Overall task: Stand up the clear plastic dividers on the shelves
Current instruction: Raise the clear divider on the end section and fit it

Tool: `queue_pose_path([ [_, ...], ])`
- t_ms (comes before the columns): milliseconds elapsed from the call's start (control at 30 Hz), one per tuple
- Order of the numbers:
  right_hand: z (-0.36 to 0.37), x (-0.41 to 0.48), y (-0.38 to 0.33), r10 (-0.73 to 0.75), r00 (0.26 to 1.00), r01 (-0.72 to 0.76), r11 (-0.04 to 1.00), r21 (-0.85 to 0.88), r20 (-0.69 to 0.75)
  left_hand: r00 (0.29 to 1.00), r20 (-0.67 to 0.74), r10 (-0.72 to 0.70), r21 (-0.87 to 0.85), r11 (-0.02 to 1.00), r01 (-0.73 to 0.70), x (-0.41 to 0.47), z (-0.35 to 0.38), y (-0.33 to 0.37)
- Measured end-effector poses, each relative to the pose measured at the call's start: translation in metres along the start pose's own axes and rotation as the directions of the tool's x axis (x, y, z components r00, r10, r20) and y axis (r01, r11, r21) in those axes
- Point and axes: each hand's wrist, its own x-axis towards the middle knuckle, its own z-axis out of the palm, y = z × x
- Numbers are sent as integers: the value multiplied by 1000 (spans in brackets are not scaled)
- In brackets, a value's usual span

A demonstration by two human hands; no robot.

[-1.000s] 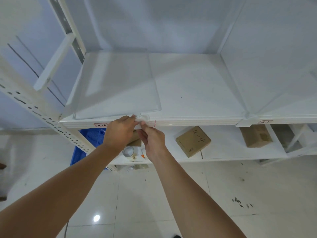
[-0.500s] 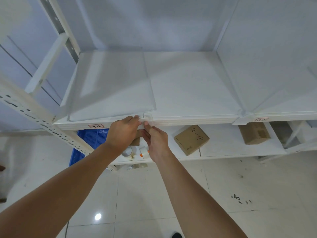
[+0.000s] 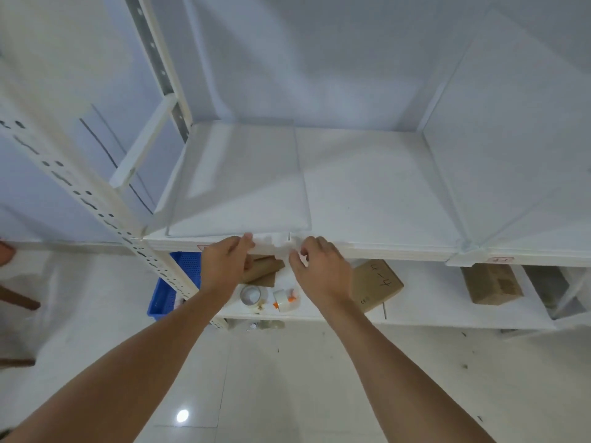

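Observation:
A clear plastic divider (image 3: 236, 187) lies flat on the left half of the upper white shelf (image 3: 377, 199). Its front right corner ends just behind a white clip (image 3: 279, 243) on the shelf's front lip. My left hand (image 3: 224, 266) grips the lip with its fingertips at the clip's left end. My right hand (image 3: 321, 271) pinches the clip's right end between thumb and forefinger. A second clear divider (image 3: 511, 145) stands upright on the right of the shelf, held by its own front clip (image 3: 467, 248).
A perforated upright post (image 3: 96, 206) bounds the shelf on the left. The lower shelf holds cardboard boxes (image 3: 377, 284), another box (image 3: 491, 282) and tape rolls (image 3: 254, 295). A blue crate (image 3: 166, 292) sits behind the post. Pale floor tiles lie below.
My hands have drawn apart along the shelf's front lip, uncovering the white clip between them. The flat divider has not risen.

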Motion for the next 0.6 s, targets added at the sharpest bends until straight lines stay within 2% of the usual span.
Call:
queue_pose_path([
  [67,-8,20,-14,-132,991,132,989,-66,11,963,-42,-266,-290,926,243,6,-12,5],
  [133,-10,34,-32,-181,973,200,971,-131,144,895,34,-444,-413,810,417,16,-23,4],
  [200,-8,41,-47,-178,947,224,963,-153,266,840,103,-533,-472,717,513,25,-32,-2],
  [267,0,45,-59,-163,927,232,957,-176,338,809,135,-572,-515,657,550,32,-39,-6],
  [333,8,49,-69,-134,913,231,948,-218,385,789,172,-589,-500,638,585,40,-46,-4],
  [500,14,51,-78,-147,911,272,917,-291,386,767,239,-595,-464,625,628,46,-59,11],
  [600,13,55,-80,-197,893,344,878,-333,404,761,289,-581,-475,603,641,43,-64,11],
])
